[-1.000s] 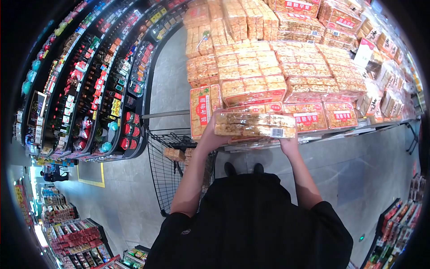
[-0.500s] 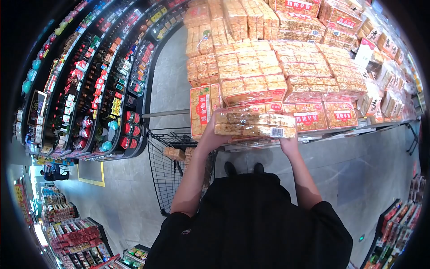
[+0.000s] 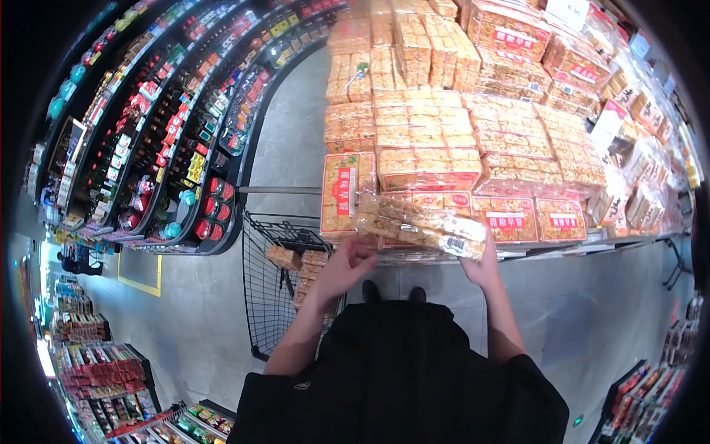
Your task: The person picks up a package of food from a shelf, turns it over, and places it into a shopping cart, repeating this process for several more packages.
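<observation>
A clear-wrapped pack of golden grain pastry [image 3: 414,222], with a barcode near its right end, is tilted so that end sits lower. My right hand [image 3: 481,268] grips that right end. Below the pack's left end, my left hand [image 3: 346,272] is apart from it, fingers loosely bent and holding nothing. Behind the pack rises a stacked display of similar packs [image 3: 429,126], some with red labels. A taller red-labelled pack [image 3: 344,200] stands at the display's left front corner.
A black wire shopping cart [image 3: 255,296] stands at my left, with several pastry packs [image 3: 307,277] inside. Curved store shelves [image 3: 148,140] full of goods run along the left. Other wrapped packs [image 3: 640,166] lie at the display's right end. Grey floor [image 3: 414,325] surrounds my feet.
My left hand has let go of the pack's left end and drawn down towards me. The pack has tipped, its right end now lower, still in my right hand.
</observation>
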The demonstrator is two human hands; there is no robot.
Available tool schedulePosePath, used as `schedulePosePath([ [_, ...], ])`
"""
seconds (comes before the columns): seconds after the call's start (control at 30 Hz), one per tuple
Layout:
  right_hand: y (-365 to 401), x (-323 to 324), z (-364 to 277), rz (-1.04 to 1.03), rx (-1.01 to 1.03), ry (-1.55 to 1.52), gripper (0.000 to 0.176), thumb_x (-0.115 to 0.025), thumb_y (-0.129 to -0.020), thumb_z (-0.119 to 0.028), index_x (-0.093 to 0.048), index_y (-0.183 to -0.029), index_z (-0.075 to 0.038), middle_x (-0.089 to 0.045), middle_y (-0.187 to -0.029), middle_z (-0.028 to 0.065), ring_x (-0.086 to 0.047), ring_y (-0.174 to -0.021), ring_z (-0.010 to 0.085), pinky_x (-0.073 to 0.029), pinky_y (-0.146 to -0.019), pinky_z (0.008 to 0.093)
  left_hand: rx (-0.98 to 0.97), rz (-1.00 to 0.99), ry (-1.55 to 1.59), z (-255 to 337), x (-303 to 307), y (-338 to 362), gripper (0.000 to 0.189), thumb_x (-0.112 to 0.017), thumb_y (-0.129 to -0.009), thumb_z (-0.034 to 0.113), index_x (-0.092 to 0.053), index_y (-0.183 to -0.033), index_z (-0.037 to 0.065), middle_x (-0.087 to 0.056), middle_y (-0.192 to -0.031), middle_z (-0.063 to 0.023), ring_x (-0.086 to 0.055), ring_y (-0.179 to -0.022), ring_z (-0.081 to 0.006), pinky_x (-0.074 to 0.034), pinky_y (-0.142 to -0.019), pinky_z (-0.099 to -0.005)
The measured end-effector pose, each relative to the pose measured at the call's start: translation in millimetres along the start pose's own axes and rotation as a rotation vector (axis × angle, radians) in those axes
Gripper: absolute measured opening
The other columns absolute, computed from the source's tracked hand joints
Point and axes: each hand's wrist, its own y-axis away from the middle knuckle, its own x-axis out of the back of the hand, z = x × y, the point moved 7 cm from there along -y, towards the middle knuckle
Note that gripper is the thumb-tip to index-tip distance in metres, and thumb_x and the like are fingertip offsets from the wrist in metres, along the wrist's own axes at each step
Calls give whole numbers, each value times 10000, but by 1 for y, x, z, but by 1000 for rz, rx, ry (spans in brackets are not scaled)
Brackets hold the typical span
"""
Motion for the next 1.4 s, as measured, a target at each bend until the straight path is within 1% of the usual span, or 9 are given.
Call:
schedulePosePath([
  [0.13,7,-4,-61,-36,335,198,679,-792,-725,-166,-517,-1319,14,-566,-1228,211,-545,-1177,413,-438,-1006,482,-226,-97,364,16,-24,20,604,-519,-1055,328,-231,-1525,83,-539,-1398,-171,-648,-1134,-267,-522,-932,-386],
  [0.23,16,-23,-101,-96,513,205,706,-802,-692,-152,-526,-1330,-25,-569,-1211,206,-548,-1152,429,-450,-978,500,-111,73,606,20,-24,24,666,-478,-1047,465,-242,-1516,55,-570,-1368,-162,-621,-1210,-277,-508,-1009,-428],
  [0.43,24,-77,-174,-129,906,249,524,-828,-633,-173,-704,-1142,-141,-578,-1178,151,-572,-1125,338,-457,-962,576,-219,117,959,6,7,37,572,-332,-1082,486,-353,-1493,88,-568,-1382,-108,-583,-1269,-229,-498,-1041,-420],
  [0.47,26,-86,-182,-103,959,245,487,-823,-647,-177,-719,-1122,-155,-577,-1177,142,-572,-1127,328,-451,-969,586,-162,301,913,15,20,37,554,-381,-1079,455,-387,-1467,60,-607,-1321,-100,-617,-1199,-210,-521,-986,-377],
  [0.67,-16,-156,-157,-59,802,374,413,-752,-693,-63,-738,-1092,-171,-572,-1215,116,-564,-1140,347,-431,-995,578,-120,366,546,-7,116,-45,534,-533,-1023,438,-543,-1301,-18,-678,-1144,-96,-634,-1017,-147,-517,-869,-318],
  [0.9,-33,-200,-124,-148,767,574,469,-657,-745,-63,-676,-1207,-139,-542,-1251,126,-522,-1182,335,-392,-1017,552,-145,546,-301,-26,166,-115,619,-537,-1024,424,-486,-1440,-31,-647,-1288,-107,-601,-1140,-179,-453,-989,-309],
  [1.1,-39,-210,-105,-270,728,657,647,-744,-704,-135,-591,-1332,-136,-504,-1358,144,-466,-1307,357,-364,-1080,550,-390,275,379,-24,148,-146,513,-448,-1073,293,-421,-1498,8,-501,-1486,-163,-459,-1364,-200,-341,-1131,-320],
  [1.3,-51,-207,-114,-316,630,612,816,-827,-652,-133,-522,-1409,-132,-471,-1418,183,-438,-1337,417,-374,-1091,553,-273,256,317,-2,140,-133,549,-428,-1077,291,-312,-1545,27,-453,-1519,-175,-446,-1385,-244,-321,-1152,-353],
  [1.4,-51,-215,-108,-313,618,645,824,-836,-645,-117,-524,-1408,-122,-468,-1423,192,-440,-1330,424,-384,-1086,550,-525,369,-112,-7,143,-143,577,-421,-1079,321,-282,-1563,40,-413,-1554,-160,-419,-1409,-241,-304,-1166,-345],
])
